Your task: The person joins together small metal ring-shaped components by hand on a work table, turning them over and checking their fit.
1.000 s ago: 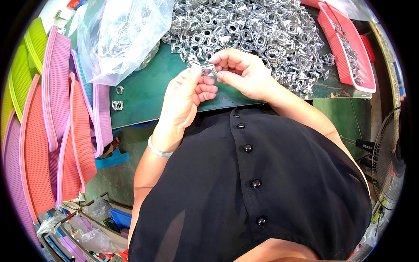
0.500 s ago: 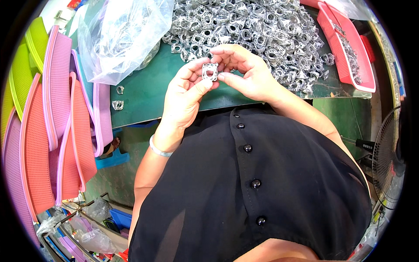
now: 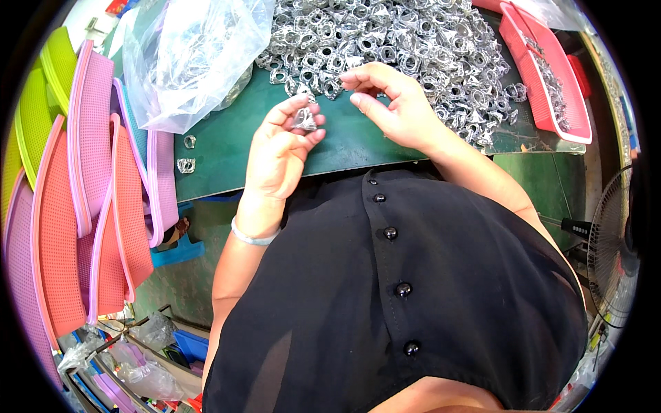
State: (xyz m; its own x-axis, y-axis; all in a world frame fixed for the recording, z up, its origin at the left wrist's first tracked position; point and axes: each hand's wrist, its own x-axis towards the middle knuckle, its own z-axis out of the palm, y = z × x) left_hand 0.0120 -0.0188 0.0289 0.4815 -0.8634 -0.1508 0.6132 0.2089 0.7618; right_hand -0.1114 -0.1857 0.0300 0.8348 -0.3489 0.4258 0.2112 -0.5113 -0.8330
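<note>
In my left hand (image 3: 279, 148) a small silver openwork metal ring (image 3: 303, 120) is pinched between the fingertips, tilted above the green tabletop. My right hand (image 3: 398, 109) is apart from it to the right, at the near edge of a large pile of similar silver metal rings (image 3: 392, 48). The thumb and forefinger of that hand are spread with nothing visible between them; its other fingers are partly hidden. Two loose metal pieces, a smaller one (image 3: 189, 142) and a larger one (image 3: 186, 165), lie on the table left of my left hand.
A clear plastic bag (image 3: 196, 69) with metal pieces lies left of the pile. Pink basket (image 3: 582, 131) at the right holds more pieces. Stacked coloured baskets (image 3: 58, 261) crowd the left side. A fan (image 3: 609, 241) stands at the right; the green table's (image 3: 220, 168) near edge meets my black shirt.
My hands have separated. The left has moved left and slightly down with the metal ring, now turned another way; the right has let go of it and shifted slightly up and right.
</note>
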